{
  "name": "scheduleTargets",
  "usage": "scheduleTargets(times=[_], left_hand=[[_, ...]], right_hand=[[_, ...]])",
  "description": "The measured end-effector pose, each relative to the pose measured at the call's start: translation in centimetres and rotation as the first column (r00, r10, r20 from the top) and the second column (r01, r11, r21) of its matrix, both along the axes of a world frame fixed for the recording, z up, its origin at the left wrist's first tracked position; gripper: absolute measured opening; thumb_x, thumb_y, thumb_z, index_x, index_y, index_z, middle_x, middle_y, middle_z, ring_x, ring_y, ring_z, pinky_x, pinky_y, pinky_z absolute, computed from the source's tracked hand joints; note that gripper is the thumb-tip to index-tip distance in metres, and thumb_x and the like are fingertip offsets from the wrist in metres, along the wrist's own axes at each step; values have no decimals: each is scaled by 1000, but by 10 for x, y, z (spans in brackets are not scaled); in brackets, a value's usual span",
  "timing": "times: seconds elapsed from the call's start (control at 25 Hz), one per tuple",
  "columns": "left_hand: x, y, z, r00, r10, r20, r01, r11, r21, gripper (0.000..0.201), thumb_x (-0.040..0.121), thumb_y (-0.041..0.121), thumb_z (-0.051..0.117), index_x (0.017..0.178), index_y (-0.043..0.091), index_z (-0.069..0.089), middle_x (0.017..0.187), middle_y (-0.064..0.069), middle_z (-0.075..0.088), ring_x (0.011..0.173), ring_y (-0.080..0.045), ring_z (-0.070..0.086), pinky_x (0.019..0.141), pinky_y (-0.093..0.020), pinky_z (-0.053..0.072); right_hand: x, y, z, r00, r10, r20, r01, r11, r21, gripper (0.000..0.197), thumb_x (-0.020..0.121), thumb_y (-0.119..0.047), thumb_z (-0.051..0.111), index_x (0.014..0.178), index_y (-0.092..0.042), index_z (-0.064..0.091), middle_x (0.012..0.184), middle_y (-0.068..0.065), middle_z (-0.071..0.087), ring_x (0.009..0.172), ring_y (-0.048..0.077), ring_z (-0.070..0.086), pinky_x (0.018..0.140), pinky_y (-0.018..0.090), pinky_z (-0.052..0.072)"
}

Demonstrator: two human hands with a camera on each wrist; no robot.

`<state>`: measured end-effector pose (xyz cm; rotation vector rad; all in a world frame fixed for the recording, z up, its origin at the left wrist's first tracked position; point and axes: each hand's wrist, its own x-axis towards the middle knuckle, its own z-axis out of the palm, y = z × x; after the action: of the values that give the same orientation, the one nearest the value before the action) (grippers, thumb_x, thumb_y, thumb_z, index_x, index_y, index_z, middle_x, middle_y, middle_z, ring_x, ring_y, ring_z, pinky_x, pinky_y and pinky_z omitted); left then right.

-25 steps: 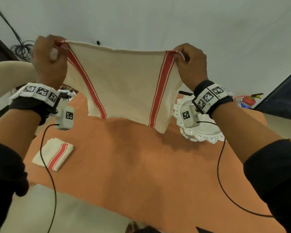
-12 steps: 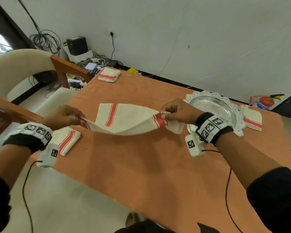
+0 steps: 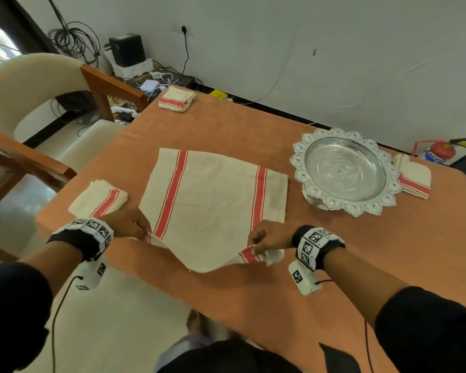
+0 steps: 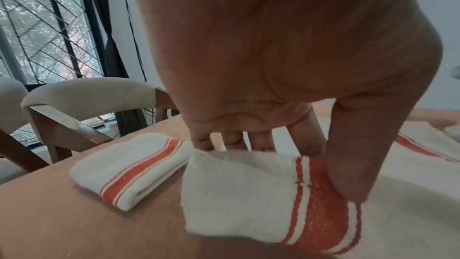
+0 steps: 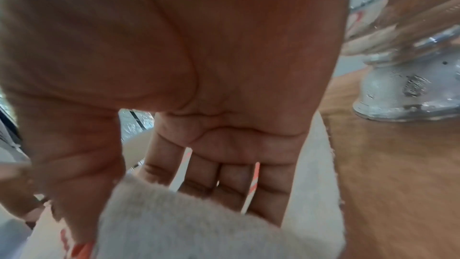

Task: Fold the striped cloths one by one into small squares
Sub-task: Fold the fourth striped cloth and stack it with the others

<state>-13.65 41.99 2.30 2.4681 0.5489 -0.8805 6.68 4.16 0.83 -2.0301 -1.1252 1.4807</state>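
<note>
A cream cloth with two red stripes (image 3: 213,200) lies spread on the orange table (image 3: 334,265), its far part flat and its near edge lifted. My left hand (image 3: 143,231) pinches the near left corner (image 4: 248,194) between thumb and fingers. At the near right corner (image 5: 174,224), my right hand (image 3: 256,244) pinches the cloth the same way. A folded striped cloth (image 3: 98,199) lies just left of the spread one and shows beside my left hand (image 4: 129,168) in the left wrist view.
A silver footed tray (image 3: 345,170) stands at the right, its base (image 5: 403,90) close to my right hand. More folded cloths lie at the far left corner (image 3: 176,99) and behind the tray (image 3: 414,179). A cushioned wooden chair (image 3: 38,109) stands at the left.
The cloth was held up in the air by its top corners. Both hands swung it down and toward me, and it now lies spread on the table with the near corners still held.
</note>
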Motion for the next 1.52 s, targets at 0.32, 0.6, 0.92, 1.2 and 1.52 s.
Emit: scheduleTargets(times=[0.32, 0.6, 0.92, 1.2, 1.52], left_hand=[[23, -23, -53, 879, -286, -382, 213, 951, -222, 30, 93, 6, 65, 117, 18, 78, 118, 2, 74, 99, -3, 64, 79, -7, 46], [83, 25, -58, 979, -187, -83, 170, 970, -175, 19, 91, 20, 70, 96, 36, 80, 97, 12, 78, 86, -5, 70, 80, -24, 54], [195, 96, -62, 891, -216, 400, 131, 965, 229, 45, 89, 37, 73, 132, 29, 60, 136, -7, 59, 123, -36, 56, 100, -52, 50], [254, 107, -80, 909, -380, 174, 309, 891, 331, 67, 93, 43, 66, 153, 26, 42, 156, -3, 46, 141, -35, 43, 110, -58, 43], [244, 96, -88, 684, -513, 519, 458, 855, 242, 28, 81, 43, 75, 105, 31, 69, 101, 5, 67, 91, -23, 60, 79, -37, 46]], right_hand=[[-27, -15, -45, 988, -33, -152, -21, 941, -337, 6, 83, -14, 75, 84, -13, 80, 83, 11, 76, 77, 16, 67, 67, 30, 55], [-7, 29, -37, 961, -269, 61, 276, 945, -178, 13, 88, -20, 73, 94, -9, 76, 84, 3, 77, 77, 15, 74, 67, 29, 58], [85, 121, -34, 670, -484, 563, 485, 859, 162, 30, 90, -29, 67, 119, -24, 64, 112, -1, 66, 101, 18, 60, 93, 38, 51], [132, 154, -54, 641, -315, 700, 489, 870, -56, 73, 95, -34, 62, 157, -16, 28, 160, 10, 35, 145, 33, 35, 113, 49, 39], [126, 161, -67, 576, -277, 769, 537, 838, -100, 69, 86, -33, 66, 149, -27, 38, 138, 9, 50, 129, 34, 46, 102, 48, 40]])
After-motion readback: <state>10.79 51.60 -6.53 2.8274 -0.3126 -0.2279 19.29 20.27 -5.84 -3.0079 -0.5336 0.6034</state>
